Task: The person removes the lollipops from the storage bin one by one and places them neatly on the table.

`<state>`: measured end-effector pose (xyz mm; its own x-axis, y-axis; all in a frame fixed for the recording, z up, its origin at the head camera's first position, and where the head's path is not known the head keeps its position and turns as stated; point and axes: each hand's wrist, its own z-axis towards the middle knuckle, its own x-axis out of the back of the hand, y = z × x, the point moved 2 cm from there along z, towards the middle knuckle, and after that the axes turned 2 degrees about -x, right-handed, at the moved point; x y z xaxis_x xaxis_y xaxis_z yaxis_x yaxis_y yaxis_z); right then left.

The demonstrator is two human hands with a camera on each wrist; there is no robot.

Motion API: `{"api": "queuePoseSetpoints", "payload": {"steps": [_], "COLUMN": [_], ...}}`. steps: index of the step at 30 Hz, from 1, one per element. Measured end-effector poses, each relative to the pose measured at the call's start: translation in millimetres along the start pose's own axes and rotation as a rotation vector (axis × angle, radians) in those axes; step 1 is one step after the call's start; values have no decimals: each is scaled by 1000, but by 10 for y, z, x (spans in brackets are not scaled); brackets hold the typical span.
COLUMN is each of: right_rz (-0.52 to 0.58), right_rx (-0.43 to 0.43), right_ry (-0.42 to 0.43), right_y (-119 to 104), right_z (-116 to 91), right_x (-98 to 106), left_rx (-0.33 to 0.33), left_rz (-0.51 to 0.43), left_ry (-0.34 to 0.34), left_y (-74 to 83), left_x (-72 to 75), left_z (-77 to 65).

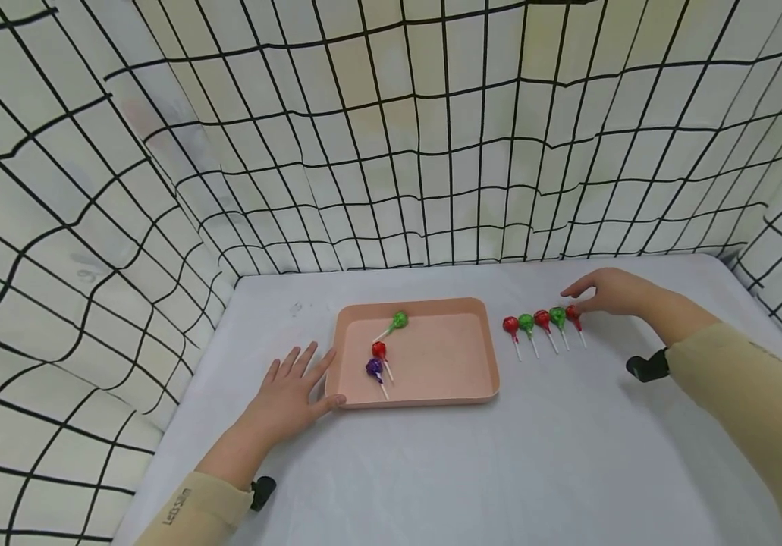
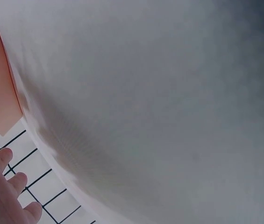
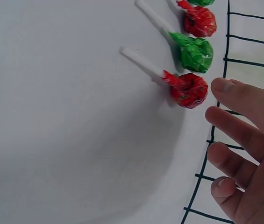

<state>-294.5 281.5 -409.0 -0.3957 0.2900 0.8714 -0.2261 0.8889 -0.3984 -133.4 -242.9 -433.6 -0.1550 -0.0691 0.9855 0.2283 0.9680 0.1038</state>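
My left hand lies with spread fingers at the left edge of a pink tray, its thumb touching the lower left corner. Inside the tray are a green lollipop, a red lollipop and a purple lollipop. To the tray's right, several red and green lollipops lie in a row on the white cloth. My right hand hovers by the rightmost red lollipop. In the right wrist view a small gap separates its loosely bent fingers from the candy, with a green lollipop alongside.
A white table cover spreads under everything. White walls with a black grid rise behind and at both sides of the table. Each sleeve has a black wrist device near the cuff.
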Motion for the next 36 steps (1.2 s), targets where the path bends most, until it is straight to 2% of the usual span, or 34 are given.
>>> {"api": "queuePoseSetpoints", "payload": {"steps": [16,31,36], "right_rz": [5,-2,42], "right_rx": [34,100,132], "right_ry": [-18,-51,-67], "right_y": [-206,-801,-1045], "right_z": [53,264,377], "right_x": [81,83,42], "left_rx": [0,0,0], "left_rz": [-2,3,3], "left_ry": [-8,-5,-12], "left_y": [-8,-21,-19], "left_x": [0,-7,-15], "left_z": [-1,0,5]}}
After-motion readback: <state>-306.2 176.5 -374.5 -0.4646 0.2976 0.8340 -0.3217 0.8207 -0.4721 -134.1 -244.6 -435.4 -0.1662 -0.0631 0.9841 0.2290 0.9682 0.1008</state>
